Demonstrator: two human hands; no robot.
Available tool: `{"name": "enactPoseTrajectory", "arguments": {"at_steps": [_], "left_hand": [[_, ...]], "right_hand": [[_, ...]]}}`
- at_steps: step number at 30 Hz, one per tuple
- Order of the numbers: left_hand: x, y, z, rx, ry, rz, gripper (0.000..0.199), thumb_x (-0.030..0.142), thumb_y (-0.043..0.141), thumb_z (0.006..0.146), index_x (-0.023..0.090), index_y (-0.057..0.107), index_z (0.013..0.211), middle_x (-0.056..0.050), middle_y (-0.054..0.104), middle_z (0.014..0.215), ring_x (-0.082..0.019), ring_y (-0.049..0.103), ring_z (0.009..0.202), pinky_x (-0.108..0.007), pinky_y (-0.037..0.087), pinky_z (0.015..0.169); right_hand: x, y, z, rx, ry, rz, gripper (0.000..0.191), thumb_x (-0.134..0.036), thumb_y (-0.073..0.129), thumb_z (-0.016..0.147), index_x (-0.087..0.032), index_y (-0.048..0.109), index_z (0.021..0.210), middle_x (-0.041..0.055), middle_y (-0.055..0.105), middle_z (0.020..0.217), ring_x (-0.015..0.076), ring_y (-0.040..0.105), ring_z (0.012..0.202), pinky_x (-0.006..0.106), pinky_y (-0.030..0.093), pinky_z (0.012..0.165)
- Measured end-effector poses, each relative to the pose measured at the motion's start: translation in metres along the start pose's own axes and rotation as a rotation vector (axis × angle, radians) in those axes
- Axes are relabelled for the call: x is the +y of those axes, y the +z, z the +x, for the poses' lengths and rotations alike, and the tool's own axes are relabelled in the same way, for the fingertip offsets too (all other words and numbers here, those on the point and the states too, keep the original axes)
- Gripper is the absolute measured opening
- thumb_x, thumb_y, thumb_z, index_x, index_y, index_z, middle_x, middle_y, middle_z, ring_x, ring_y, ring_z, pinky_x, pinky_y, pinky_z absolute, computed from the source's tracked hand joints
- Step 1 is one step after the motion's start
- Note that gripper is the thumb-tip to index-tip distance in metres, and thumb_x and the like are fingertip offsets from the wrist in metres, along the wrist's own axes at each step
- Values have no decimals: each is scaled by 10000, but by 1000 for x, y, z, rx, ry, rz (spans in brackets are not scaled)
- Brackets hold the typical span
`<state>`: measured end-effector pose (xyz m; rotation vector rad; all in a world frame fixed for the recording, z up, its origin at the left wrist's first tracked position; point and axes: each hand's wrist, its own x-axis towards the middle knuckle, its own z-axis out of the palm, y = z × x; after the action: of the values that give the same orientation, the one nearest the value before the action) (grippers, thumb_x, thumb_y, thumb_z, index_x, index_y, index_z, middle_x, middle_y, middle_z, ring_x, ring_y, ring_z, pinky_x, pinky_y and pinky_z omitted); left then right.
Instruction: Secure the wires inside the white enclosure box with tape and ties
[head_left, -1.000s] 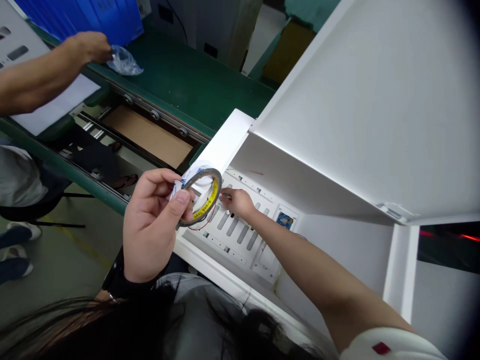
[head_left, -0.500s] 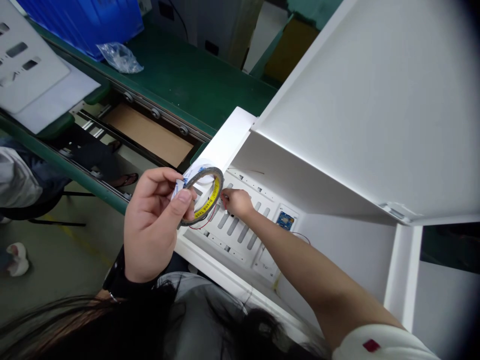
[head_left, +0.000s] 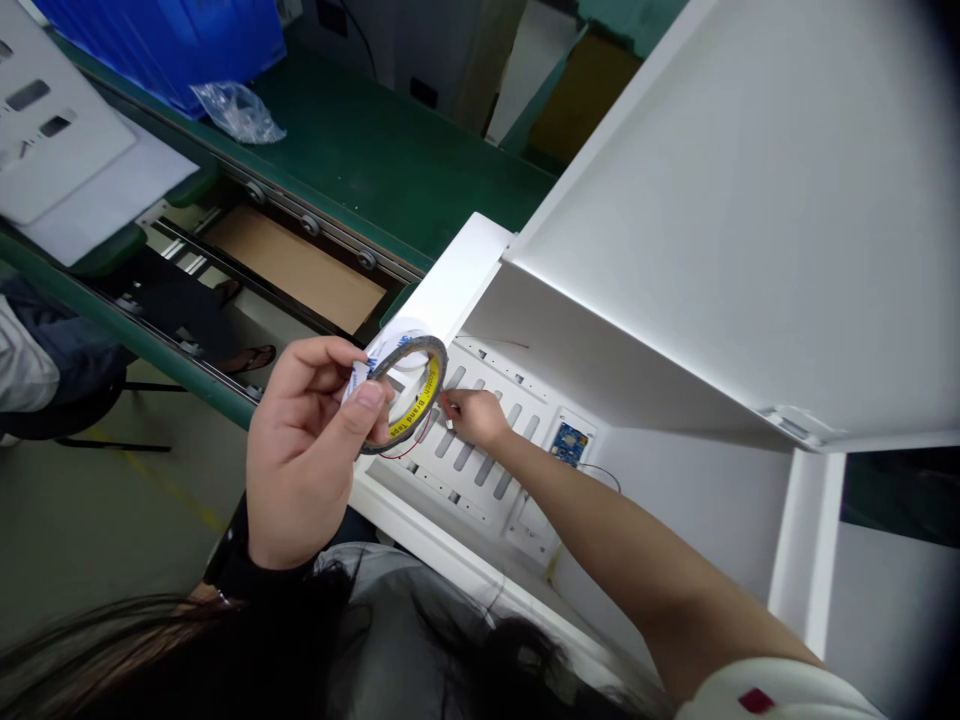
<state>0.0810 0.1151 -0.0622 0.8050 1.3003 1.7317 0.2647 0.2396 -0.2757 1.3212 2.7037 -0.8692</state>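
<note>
Pinched between the thumb and fingers of my left hand [head_left: 307,440] is a roll of Scotch tape [head_left: 431,385], with a yellow inner ring and white, blue-printed backing. Beyond it, my right hand [head_left: 476,415] reaches down into a white open cabinet [head_left: 442,300]. Its fingers are closed on a thin red wire [head_left: 401,455], close to a small white connector [head_left: 450,424]; the roll partly hides the fingertips. Under this hand lies a white slotted panel [head_left: 487,470]. A blue circuit board [head_left: 570,443] sits in a frame to its right.
The cabinet's raised white door [head_left: 712,220] fills the upper right. Behind stands a green-topped bench [head_left: 360,150] bearing a blue bin [head_left: 172,45] and a clear plastic bag [head_left: 238,112]. White cut-out plates [head_left: 67,130] lie at left, near a seated person's leg [head_left: 45,350].
My right hand has shifted very slightly inside the cabinet, still closed. The left hand keeps the tape roll in nearly the same place. At far left, the seated person's leg and foot have moved.
</note>
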Motion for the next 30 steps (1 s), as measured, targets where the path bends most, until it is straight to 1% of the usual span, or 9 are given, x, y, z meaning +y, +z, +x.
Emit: {"name": "enactPoseTrajectory", "arguments": {"at_steps": [5,9,13,16,18,22,25,28,30], "left_hand": [[0,1,0,6,2,-1,163,204,691,848,213,611,989,-25,641,797,-114,562,572,-232,492,539],[1,1,0,7,-17,6,153,212,690,851,222,616,984,-18,632,806,-107,561,577,-227,499,537],[1,1,0,-11,-9,11,141,204,673,867,219,610,992,-22,640,811,-107,562,588,-235,508,546],[2,2,0,-16,3,11,135,191,667,874,214,602,990,-19,638,804,-106,563,588,-240,505,546],[2,3,0,-14,17,17,126,187,663,878,211,601,986,-18,636,794,-105,563,583,-240,500,541],[2,4,-1,-12,22,34,116,196,661,885,210,600,983,-22,638,792,-107,569,588,-242,493,538],[1,3,-1,-18,31,33,119,192,661,886,205,598,986,-21,639,787,-106,570,588,-245,497,544],[-1,2,0,-29,45,30,112,180,653,891,195,597,987,-20,641,787,-103,569,578,-246,500,544],[-1,1,0,-31,47,27,113,173,653,890,189,597,987,-20,636,783,-103,568,574,-246,500,540]], "right_hand": [[-4,1,-8,-41,-4,116,261,-64,499,700,-219,666,827,-11,691,764,159,586,680,238,383,658],[1,0,-11,-13,33,367,222,-80,476,686,-209,629,782,-21,676,762,146,582,690,229,413,666],[16,-7,-3,139,174,592,100,-165,519,707,-182,610,744,17,686,821,161,611,763,258,457,732],[24,-13,6,182,380,665,71,-227,549,718,-172,591,733,37,676,778,151,575,615,265,450,615],[24,-15,11,185,421,625,54,-202,542,721,-174,587,722,23,654,711,143,548,572,256,425,582],[13,-11,17,108,325,398,168,-128,497,749,-190,652,751,6,671,739,151,575,668,248,405,652],[4,-4,18,64,285,276,219,-125,465,815,-201,667,852,12,665,721,159,576,681,250,383,646],[0,4,17,108,250,257,191,-205,538,863,-202,629,1031,19,659,741,165,578,707,248,374,635],[0,7,18,113,252,269,245,-289,648,831,-205,614,1058,16,652,750,161,569,698,245,371,625]]}}
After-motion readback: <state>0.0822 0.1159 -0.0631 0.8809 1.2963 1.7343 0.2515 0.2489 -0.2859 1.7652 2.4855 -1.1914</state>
